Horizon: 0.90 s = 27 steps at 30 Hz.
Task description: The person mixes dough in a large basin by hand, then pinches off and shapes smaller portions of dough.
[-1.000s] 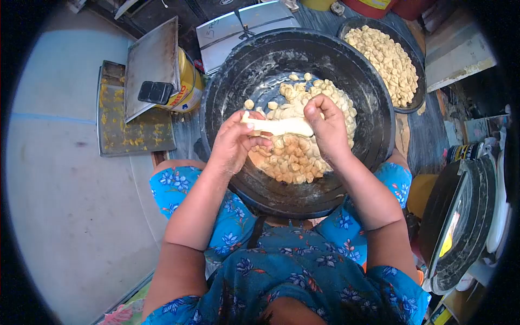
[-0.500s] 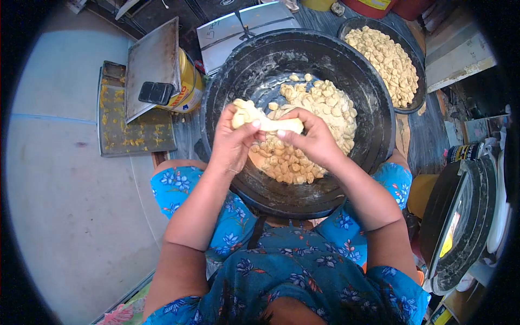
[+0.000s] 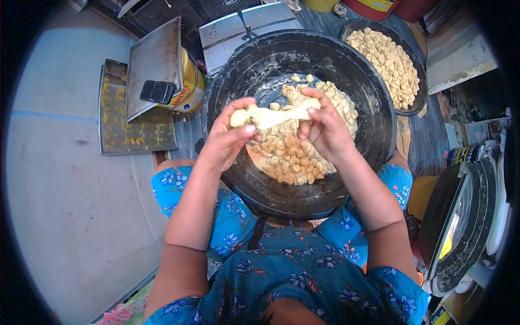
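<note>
A pale piece of dough (image 3: pixel 276 116) is stretched between my two hands above a large black basin (image 3: pixel 227 70). My left hand (image 3: pixel 230 132) is closed around its thicker, lumpy end, thumb pressed below. At the other end, my right hand (image 3: pixel 326 125) pinches the dough between thumb and fingers. The middle of the dough is drawn thin. Beneath my hands, many small flattened dough pieces (image 3: pixel 295 160) lie heaped in the basin, some dusted with flour. A few loose pieces sit apart near the basin's far side.
A smaller black basin (image 3: pixel 422 86) full of similar dough pieces (image 3: pixel 384 65) stands at the far right. To the left are a yellow bucket (image 3: pixel 190 89) under a metal tray (image 3: pixel 157 59), a black phone (image 3: pixel 157 92) and a stained tray (image 3: pixel 135 124). A white box (image 3: pixel 244 30) lies behind.
My hands have moved apart, pulling the dough longer and thinner in the middle. My right hand has shifted rightward and my left hand slightly leftward.
</note>
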Available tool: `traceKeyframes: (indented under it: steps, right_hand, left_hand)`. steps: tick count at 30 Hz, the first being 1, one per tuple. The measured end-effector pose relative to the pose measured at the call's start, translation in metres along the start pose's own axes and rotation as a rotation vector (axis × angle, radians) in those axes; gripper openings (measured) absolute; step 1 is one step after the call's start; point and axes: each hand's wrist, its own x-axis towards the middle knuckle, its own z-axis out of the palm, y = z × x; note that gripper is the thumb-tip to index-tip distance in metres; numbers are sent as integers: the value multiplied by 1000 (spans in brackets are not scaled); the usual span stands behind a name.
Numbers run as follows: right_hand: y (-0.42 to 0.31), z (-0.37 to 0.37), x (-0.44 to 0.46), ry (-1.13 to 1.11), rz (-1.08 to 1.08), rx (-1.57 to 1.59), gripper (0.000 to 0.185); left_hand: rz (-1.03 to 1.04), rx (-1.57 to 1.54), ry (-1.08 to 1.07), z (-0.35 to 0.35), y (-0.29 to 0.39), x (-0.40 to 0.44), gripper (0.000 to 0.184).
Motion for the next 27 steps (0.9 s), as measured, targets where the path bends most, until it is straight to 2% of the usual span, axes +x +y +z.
traceKeyframes:
  steps: [3,4,5,7,8,9,10,11,14,17,18,21,22,24,27]
  right_hand:
    - [-13,-11,6,72,-104,11,25]
    - [-19,-8,6,131,-130,-4,25]
    - [-23,-7,6,189,-155,-18,24]
    - [-27,-7,3,146,-47,-43,26]
    - [-27,-3,0,122,2,-58,27]
    - [-27,-1,-2,98,50,-71,29]
    - [-24,-2,-2,73,79,-46,30]
    - [-23,-2,-2,52,92,-72,30]
    - [-12,1,-2,7,166,-144,30]
    - [-3,6,-3,-24,244,-150,30]
    - [0,5,-2,4,236,-218,27]
    - [-5,3,2,142,176,-694,23]
    - [-6,0,3,141,154,-717,24]
    - [-7,-6,5,139,109,-764,27]
    - [2,3,3,94,97,-450,32]
  left_hand:
    - [-126,-21,-97,-21,5,1,35]
    - [-128,67,-31,-21,9,0,31]
    - [-139,281,22,-24,7,2,31]
    - [-157,708,127,-35,-6,7,31]
    - [-29,934,30,-37,-16,5,29]
    - [-25,1144,-108,-34,-14,2,19]
    - [77,1240,-124,-31,-18,-1,23]
    - [179,1332,-139,-26,-23,-2,35]
    - [88,701,-178,-4,-27,0,64]
    - [28,580,-242,8,-39,1,78]
    - [-24,419,-208,13,-45,-2,60]
    - [-322,272,-207,10,-36,0,42]
    - [-246,214,-136,16,-36,-2,32]
    - [-272,135,-198,13,-33,0,34]
    - [-317,1,-234,12,-31,0,31]
